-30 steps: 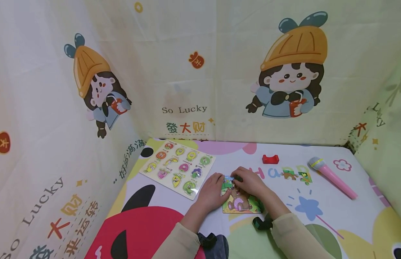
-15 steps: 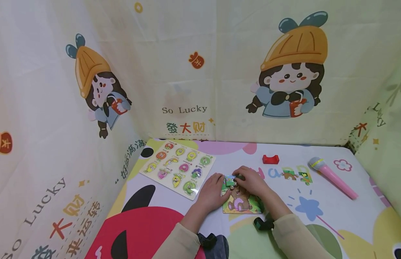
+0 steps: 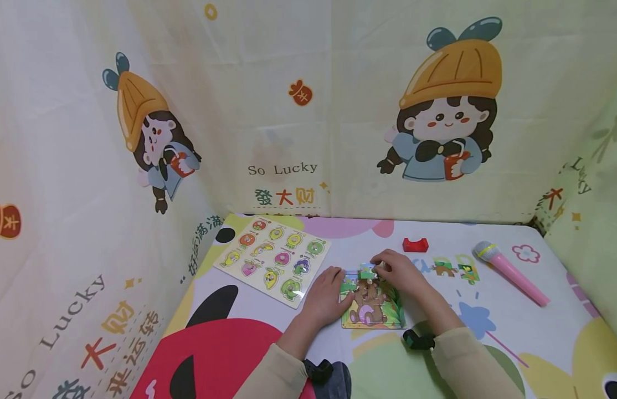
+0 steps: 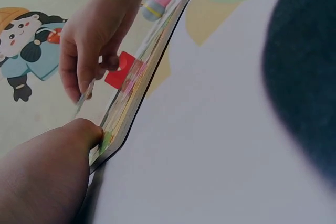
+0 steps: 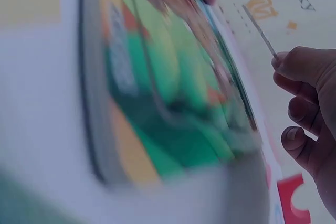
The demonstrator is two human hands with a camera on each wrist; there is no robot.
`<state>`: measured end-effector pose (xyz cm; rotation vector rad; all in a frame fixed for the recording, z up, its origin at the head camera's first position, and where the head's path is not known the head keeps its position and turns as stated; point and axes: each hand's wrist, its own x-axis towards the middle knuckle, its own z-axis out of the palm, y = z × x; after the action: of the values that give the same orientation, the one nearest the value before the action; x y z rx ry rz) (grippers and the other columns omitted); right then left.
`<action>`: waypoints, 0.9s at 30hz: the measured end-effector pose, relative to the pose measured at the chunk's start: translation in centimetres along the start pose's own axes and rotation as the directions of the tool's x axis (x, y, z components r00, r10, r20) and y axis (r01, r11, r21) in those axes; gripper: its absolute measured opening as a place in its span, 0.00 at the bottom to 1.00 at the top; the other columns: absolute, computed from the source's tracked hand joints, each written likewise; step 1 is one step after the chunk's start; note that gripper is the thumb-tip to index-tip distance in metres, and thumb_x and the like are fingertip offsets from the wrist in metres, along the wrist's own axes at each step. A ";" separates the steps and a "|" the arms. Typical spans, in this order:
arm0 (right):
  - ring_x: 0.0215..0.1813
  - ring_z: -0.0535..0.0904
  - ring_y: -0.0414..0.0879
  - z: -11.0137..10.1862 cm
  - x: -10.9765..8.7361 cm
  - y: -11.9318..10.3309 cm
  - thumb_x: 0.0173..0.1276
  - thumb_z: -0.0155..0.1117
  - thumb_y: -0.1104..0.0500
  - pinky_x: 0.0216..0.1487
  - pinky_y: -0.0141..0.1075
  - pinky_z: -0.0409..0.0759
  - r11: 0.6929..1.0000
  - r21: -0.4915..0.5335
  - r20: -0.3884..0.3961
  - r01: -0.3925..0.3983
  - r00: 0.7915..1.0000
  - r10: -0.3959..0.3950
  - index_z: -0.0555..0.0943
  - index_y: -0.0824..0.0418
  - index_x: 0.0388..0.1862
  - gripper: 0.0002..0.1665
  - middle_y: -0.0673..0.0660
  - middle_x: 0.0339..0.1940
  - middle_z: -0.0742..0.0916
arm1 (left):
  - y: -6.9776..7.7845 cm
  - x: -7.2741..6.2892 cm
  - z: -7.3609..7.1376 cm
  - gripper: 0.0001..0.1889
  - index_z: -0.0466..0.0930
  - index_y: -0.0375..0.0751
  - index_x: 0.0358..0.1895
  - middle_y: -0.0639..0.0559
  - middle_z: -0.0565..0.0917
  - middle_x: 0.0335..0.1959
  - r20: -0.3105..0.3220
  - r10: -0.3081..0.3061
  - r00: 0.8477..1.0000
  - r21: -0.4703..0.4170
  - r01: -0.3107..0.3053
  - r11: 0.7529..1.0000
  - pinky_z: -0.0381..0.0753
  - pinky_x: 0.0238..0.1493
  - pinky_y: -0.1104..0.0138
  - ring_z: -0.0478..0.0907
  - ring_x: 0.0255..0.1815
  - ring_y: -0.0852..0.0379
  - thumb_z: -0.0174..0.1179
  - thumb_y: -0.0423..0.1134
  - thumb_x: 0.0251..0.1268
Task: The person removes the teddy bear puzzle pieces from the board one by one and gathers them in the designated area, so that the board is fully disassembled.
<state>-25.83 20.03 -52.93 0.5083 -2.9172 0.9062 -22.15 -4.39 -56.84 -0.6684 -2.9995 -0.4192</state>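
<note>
A small bear jigsaw puzzle (image 3: 370, 313) lies on the table in the head view, its brown bear largely assembled. My left hand (image 3: 330, 296) holds its left side, the thumb on the face and the fingers along the upper left edge. In the left wrist view that thumb (image 4: 84, 132) presses at the board's corner. My right hand (image 3: 400, 271) pinches a green puzzle piece (image 3: 366, 271) at the board's top edge. Seen edge-on in the right wrist view, the piece (image 5: 260, 30) is a thin sliver between thumb and forefinger, raised and tilted.
A board of fruit and vegetable pictures (image 3: 273, 260) lies at the left. Behind the right hand stands a small red notched block (image 3: 415, 245). Two loose puzzle pieces, one brown (image 3: 444, 269) and one green (image 3: 469, 271), lie before a pink toy microphone (image 3: 513, 274).
My right hand has moved right and away from me with the pinched piece, from over the puzzle's upper part to its top edge. The left hand has stayed put.
</note>
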 end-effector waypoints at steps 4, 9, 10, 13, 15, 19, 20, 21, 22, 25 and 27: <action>0.38 0.74 0.43 -1.0 -0.3 1.4 0.67 0.68 0.55 0.40 0.35 0.78 1.000 -0.002 -0.020 -0.026 0.999 0.026 0.85 0.51 0.50 0.13 0.49 0.44 0.85 | 0.1 -0.1 -0.1 0.34 0.64 0.48 0.74 0.51 0.65 0.74 -0.014 0.006 1.000 -0.005 -0.006 1.000 0.59 0.78 0.59 0.59 0.77 0.52 0.46 0.63 0.72; 0.37 0.72 0.45 -2.4 -0.9 3.2 0.66 0.69 0.54 0.34 0.32 0.74 0.997 -0.002 -0.030 -0.073 0.997 0.073 0.85 0.52 0.50 0.14 0.50 0.40 0.84 | 0.1 -0.2 -0.1 0.34 0.64 0.48 0.74 0.51 0.65 0.74 -0.025 0.010 1.000 0.001 -0.010 1.000 0.59 0.78 0.60 0.59 0.77 0.51 0.46 0.62 0.72; 0.37 0.71 0.45 -2.8 -1.0 3.5 0.66 0.69 0.54 0.34 0.32 0.73 0.997 -0.005 -0.029 -0.078 0.997 0.078 0.85 0.53 0.50 0.14 0.51 0.40 0.84 | 0.1 -0.2 -0.1 0.34 0.64 0.48 0.74 0.51 0.65 0.74 -0.025 0.011 1.000 0.002 -0.010 1.000 0.59 0.78 0.59 0.59 0.77 0.51 0.46 0.63 0.72; 0.38 0.72 0.47 -3.6 -1.3 4.5 0.67 0.68 0.54 0.35 0.34 0.74 0.994 -0.020 -0.032 -0.104 0.994 0.104 0.85 0.55 0.51 0.14 0.54 0.43 0.85 | 0.1 -0.2 0.0 0.35 0.63 0.48 0.75 0.51 0.64 0.75 -0.022 0.010 1.000 -0.005 -0.010 1.000 0.59 0.78 0.59 0.58 0.78 0.51 0.45 0.64 0.71; 0.40 0.73 0.48 -4.2 -1.5 5.2 0.67 0.67 0.55 0.38 0.36 0.75 0.991 -0.033 -0.035 -0.127 0.991 0.126 0.84 0.55 0.51 0.15 0.56 0.44 0.86 | 0.0 -0.1 0.0 0.36 0.63 0.48 0.75 0.51 0.63 0.76 -0.021 0.014 1.000 -0.015 -0.014 1.000 0.59 0.78 0.59 0.57 0.78 0.51 0.45 0.64 0.71; 0.42 0.74 0.50 -5.0 -2.0 6.4 0.68 0.67 0.54 0.41 0.37 0.77 0.985 -0.040 -0.015 -0.166 0.986 0.165 0.84 0.56 0.54 0.17 0.58 0.46 0.85 | 0.0 -0.1 0.1 0.37 0.61 0.49 0.76 0.53 0.61 0.77 -0.005 0.021 1.000 -0.022 -0.021 1.000 0.57 0.79 0.59 0.55 0.80 0.52 0.44 0.66 0.71; 0.43 0.74 0.51 -5.2 -2.0 6.7 0.68 0.67 0.54 0.41 0.37 0.78 0.984 -0.038 -0.011 -0.175 0.985 0.175 0.84 0.56 0.54 0.17 0.58 0.47 0.85 | 0.0 -0.2 0.1 0.37 0.61 0.49 0.76 0.53 0.61 0.77 -0.002 0.023 1.000 -0.020 -0.023 1.000 0.56 0.79 0.59 0.55 0.80 0.52 0.44 0.66 0.71; 0.43 0.74 0.51 -5.3 -2.1 7.0 0.68 0.67 0.54 0.41 0.37 0.78 0.984 -0.037 -0.004 -0.176 0.984 0.176 0.83 0.57 0.54 0.17 0.58 0.47 0.85 | 0.0 -0.2 0.1 0.37 0.60 0.49 0.76 0.53 0.61 0.77 0.001 0.024 1.000 -0.018 -0.024 1.000 0.56 0.79 0.59 0.54 0.80 0.52 0.44 0.66 0.71; 0.43 0.74 0.51 -5.5 -2.2 7.2 0.68 0.67 0.54 0.41 0.37 0.78 0.983 -0.038 -0.001 -0.181 0.984 0.181 0.83 0.57 0.54 0.17 0.58 0.47 0.85 | 0.0 -0.2 0.1 0.38 0.60 0.49 0.76 0.53 0.61 0.77 0.006 0.024 1.000 -0.011 -0.024 1.000 0.56 0.80 0.59 0.54 0.80 0.53 0.44 0.66 0.71; 0.44 0.75 0.52 -6.0 -2.3 7.8 0.68 0.66 0.55 0.42 0.40 0.79 0.983 -0.044 -0.001 -0.180 0.984 0.180 0.84 0.58 0.53 0.16 0.59 0.48 0.84 | 0.0 -0.2 0.1 0.38 0.60 0.49 0.76 0.54 0.62 0.76 -0.001 0.029 1.000 0.002 -0.029 1.000 0.56 0.79 0.60 0.55 0.80 0.52 0.44 0.67 0.70; 0.44 0.75 0.52 -6.2 -2.4 8.2 0.68 0.66 0.56 0.45 0.43 0.79 0.982 -0.048 0.001 -0.185 0.983 0.185 0.84 0.58 0.53 0.16 0.59 0.48 0.85 | 0.0 -0.1 0.1 0.38 0.61 0.48 0.76 0.54 0.63 0.76 -0.008 0.031 0.999 0.012 -0.031 0.999 0.56 0.79 0.60 0.55 0.80 0.52 0.44 0.67 0.70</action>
<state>-26.58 30.55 -52.56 0.2398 -3.0219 0.8512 -22.03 -4.43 -56.99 -0.7095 -2.9772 -0.4014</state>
